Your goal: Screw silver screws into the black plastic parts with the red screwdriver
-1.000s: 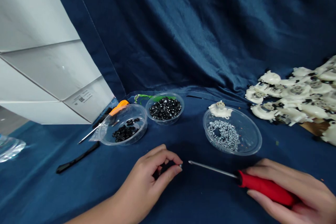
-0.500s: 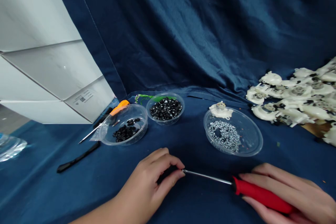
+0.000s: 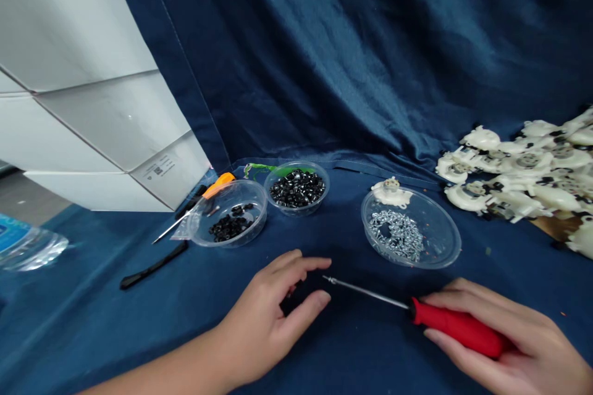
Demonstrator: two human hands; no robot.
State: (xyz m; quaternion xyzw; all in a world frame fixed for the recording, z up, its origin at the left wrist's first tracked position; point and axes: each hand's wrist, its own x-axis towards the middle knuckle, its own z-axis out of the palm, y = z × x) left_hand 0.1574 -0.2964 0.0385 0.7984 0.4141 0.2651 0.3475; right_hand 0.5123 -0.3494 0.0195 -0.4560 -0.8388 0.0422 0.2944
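Note:
My right hand (image 3: pixel 514 327) is wrapped round the red handle of a screwdriver (image 3: pixel 456 326), whose metal shaft points left. A small screw (image 3: pixel 328 279) sits on the screwdriver's tip. Just left of that tip is my left hand (image 3: pixel 278 308), thumb and forefinger apart with nothing between them. Beyond the hands, a clear round tub (image 3: pixel 451 241) holds many small silver screws (image 3: pixel 398 236), and a cream plastic part (image 3: pixel 391 192) rests at its back rim.
Two clear tubs hold small black parts (image 3: pixel 230 224) and shiny black pieces (image 3: pixel 297 188). An orange-handled tool (image 3: pixel 218 185) and a black strip (image 3: pixel 152 266) lie left. Cream plastic assemblies (image 3: pixel 523 166) are heaped right. White boxes (image 3: pixel 115 117) and a bottle (image 3: pixel 28 244) stand left.
The thumb and forefinger of my left hand have parted from the screwdriver's tip, leaving the screw there in sight. The view has shifted slightly.

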